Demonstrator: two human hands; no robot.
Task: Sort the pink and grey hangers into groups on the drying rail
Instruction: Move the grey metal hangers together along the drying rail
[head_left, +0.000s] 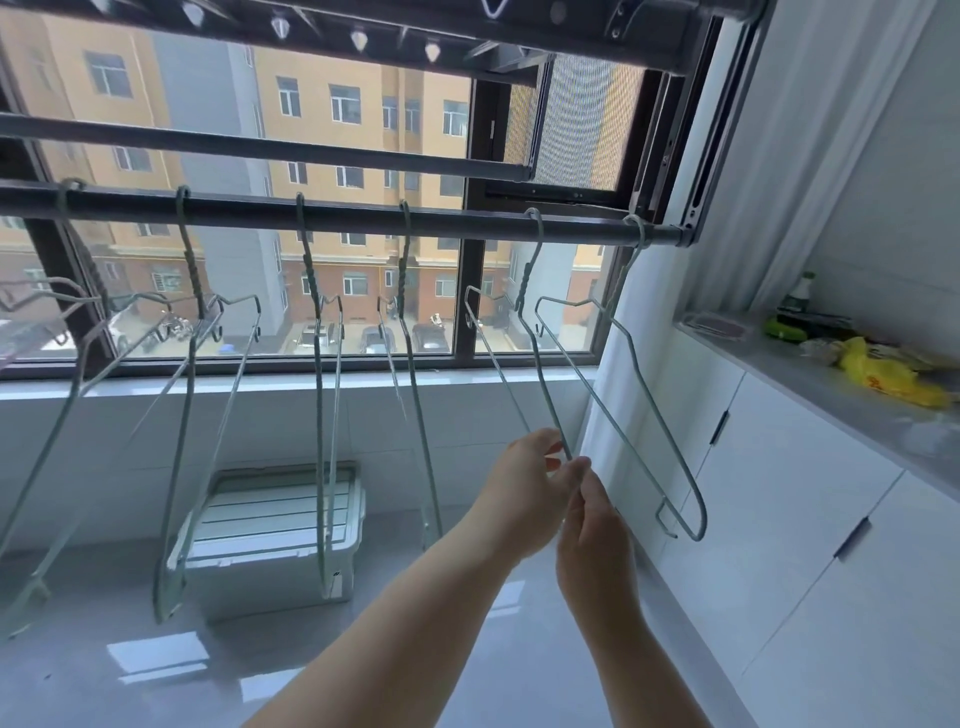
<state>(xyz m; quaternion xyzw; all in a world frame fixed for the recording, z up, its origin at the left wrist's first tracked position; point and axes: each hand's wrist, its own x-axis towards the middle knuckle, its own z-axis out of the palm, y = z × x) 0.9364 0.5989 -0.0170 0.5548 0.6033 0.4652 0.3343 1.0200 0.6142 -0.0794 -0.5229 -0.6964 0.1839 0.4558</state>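
Grey wire, thin, nearest the lens: gripped it with both hands, arms raised from the bottom edge. Curled the fingers of the left hand (524, 483) round the lower run of the held hanger (523, 285); pinched the same run just beside them with the thumb and fingertips of the right hand (592, 514), the two hands touching. Had that hanger hooked over the drying rail (363, 215), second from its right end, frame tilted toward the camera. Saw the last grey hanger (635, 222) just to the right, hooked at the rail's end, slanted the same way, apart from both hands. Counted four more grey hangers (310, 283) spread leftward along the rail, well apart from one another. Noted a pale lidded storage box (280, 519) on the glossy floor (156, 675) beneath them. Noted, along the right wall, a white cabinet counter (841, 400) with a yellow bag (883, 374) and a green bottle (797, 301) on it. Made out a second dark bar (260, 148) behind and above the rail, then the window frame (465, 291), and through the glass tan apartment blocks (363, 83) with parked cars (428, 335) below.
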